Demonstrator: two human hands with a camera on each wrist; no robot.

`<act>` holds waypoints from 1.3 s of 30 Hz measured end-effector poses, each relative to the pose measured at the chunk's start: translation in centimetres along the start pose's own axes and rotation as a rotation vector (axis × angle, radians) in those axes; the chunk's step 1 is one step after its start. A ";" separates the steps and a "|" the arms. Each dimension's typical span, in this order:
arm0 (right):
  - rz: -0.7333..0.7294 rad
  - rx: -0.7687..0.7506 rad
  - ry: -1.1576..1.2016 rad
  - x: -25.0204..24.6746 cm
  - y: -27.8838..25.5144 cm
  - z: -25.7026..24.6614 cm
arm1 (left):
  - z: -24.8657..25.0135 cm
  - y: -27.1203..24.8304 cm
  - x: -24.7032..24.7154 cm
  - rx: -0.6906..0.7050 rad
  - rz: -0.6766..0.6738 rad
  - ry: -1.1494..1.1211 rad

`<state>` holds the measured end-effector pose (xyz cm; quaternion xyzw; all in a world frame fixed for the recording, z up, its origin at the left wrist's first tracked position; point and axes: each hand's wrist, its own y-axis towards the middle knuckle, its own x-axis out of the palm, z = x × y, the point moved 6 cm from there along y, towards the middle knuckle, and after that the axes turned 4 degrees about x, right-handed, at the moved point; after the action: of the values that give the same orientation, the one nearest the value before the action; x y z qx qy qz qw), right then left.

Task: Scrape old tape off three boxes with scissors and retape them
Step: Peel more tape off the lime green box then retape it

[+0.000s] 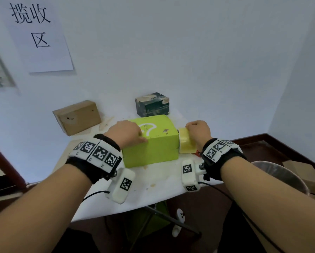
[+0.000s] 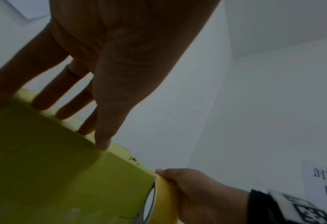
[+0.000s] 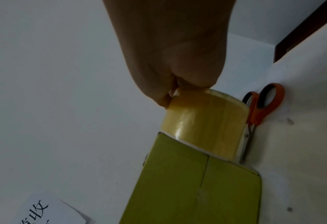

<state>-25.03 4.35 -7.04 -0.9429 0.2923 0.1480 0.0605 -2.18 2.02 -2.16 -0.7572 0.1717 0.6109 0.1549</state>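
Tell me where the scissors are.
In the right wrist view, the scissors lie on the white table, right of the tape roll.

Bare forearms are observed. A black wristband (image 1: pixel 91 168) carrying white blocks printed with black square markers is worn on each wrist. A white camera housing (image 1: pixel 121 185) bearing similar markers is fixed beneath each band, with a black cable (image 1: pixel 93 195) attached.
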 end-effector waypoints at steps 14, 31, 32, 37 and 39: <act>0.070 0.030 0.100 -0.9 -0.2 1.1 | 3.9 1.0 2.3 0.334 0.402 -0.362; 0.070 -0.009 0.116 -1.0 -0.6 1.5 | 4.1 1.0 2.4 0.297 0.425 -0.262; 0.071 -0.017 0.120 -1.2 -0.6 1.4 | 4.1 1.0 2.3 0.295 0.418 -0.285; 0.100 -0.161 0.129 -3.3 -0.7 -1.7 | 3.9 1.6 -0.8 0.284 0.437 -0.587; 0.099 -0.245 0.120 -3.9 -0.9 -3.6 | 4.4 1.9 -3.2 0.281 0.446 -0.643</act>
<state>-26.74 6.45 -2.39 -0.9347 0.3214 0.1287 -0.0802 -7.54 2.49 -0.01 -0.4435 0.3560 0.8055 0.1666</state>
